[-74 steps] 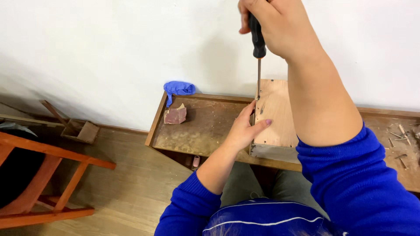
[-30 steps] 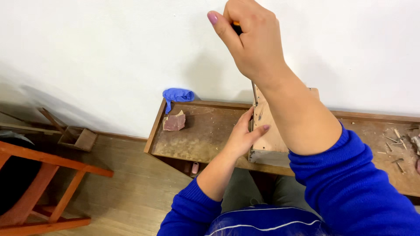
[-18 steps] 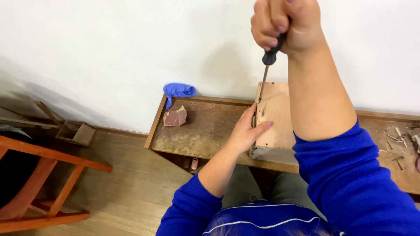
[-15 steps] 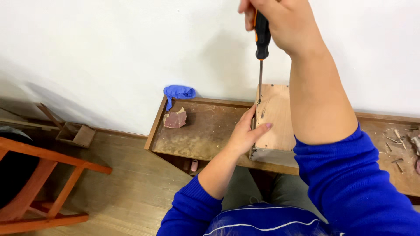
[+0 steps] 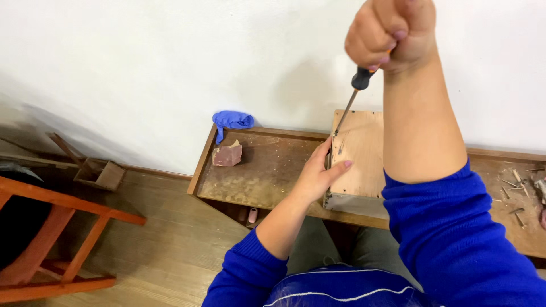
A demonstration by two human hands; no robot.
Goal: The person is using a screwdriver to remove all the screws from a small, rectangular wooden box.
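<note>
**Now driving at the edge of the wooden box**

Up high, our right hand (image 5: 392, 34) has its grip wrapped tight round the black handle of a screwdriver (image 5: 355, 91), whose thin shaft slants down and to the left. Its tip meets the left edge of a pale wooden box (image 5: 358, 153) that sits on the worn brown surface (image 5: 267, 170) against the white wall. Our left hand (image 5: 318, 176) rests against that same left side of the box, fingers curled loosely over the edge just beside the tip, the grip narrow and steadying the box rather than closed around it. Further left on the surface lie a reddish block (image 5: 227, 154) and, touching the wall, a crumpled blue cloth (image 5: 232, 120). Loose screws (image 5: 515, 187) are scattered at the far right. An orange wooden chair (image 5: 62, 227) stands on the floor, well apart.
</note>
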